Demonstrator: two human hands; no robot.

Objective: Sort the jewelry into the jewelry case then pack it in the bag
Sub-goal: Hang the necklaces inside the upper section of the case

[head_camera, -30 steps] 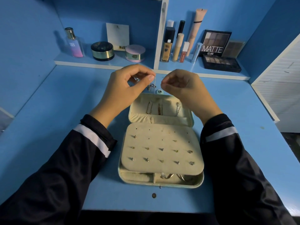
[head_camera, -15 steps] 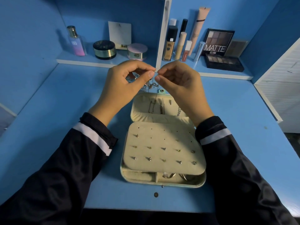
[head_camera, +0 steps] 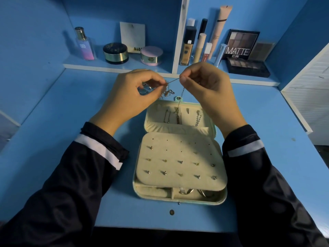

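Pinching a thin chain (head_camera: pixel 173 81) at two spots, with left hand (head_camera: pixel 131 100) and right hand (head_camera: pixel 211 97) each closed on it between thumb and forefinger, other fingers curled in. Holding it raised over the far end of the case (head_camera: pixel 195 202), a short stretch drawn straight between the two pinches and the tail dropping from the right one toward the lid (head_camera: pixel 147 120). Likely pulled taut to straighten it and stop it knotting before hanging. Cannot tell whether working a clasp as well: too fine to see.

Lifted clear of the heap (head_camera: pixel 167 92) of loose pieces lying on the desk (head_camera: pixel 71 122) just beyond the case, presumably to avoid snagging. Poised right above the lid, over necklaces (head_camera: pixel 167 116) hung there side by side, so probably bound for a free hook beside them.

Having the case open flat mid-desk, toward the near edge, lid away, to leave every section within reach: studs (head_camera: pixel 181 162) pushed through the panel (head_camera: pixel 170 168) in rows, rings (head_camera: pixel 186 191) tucked into the near compartment under it. Sorting judged well along but unfinished, given the heap. No bag in view. Along the far edge, cosmetics (head_camera: pixel 188 50) lined up on a shelf (head_camera: pixel 124 65), well apart from the work.
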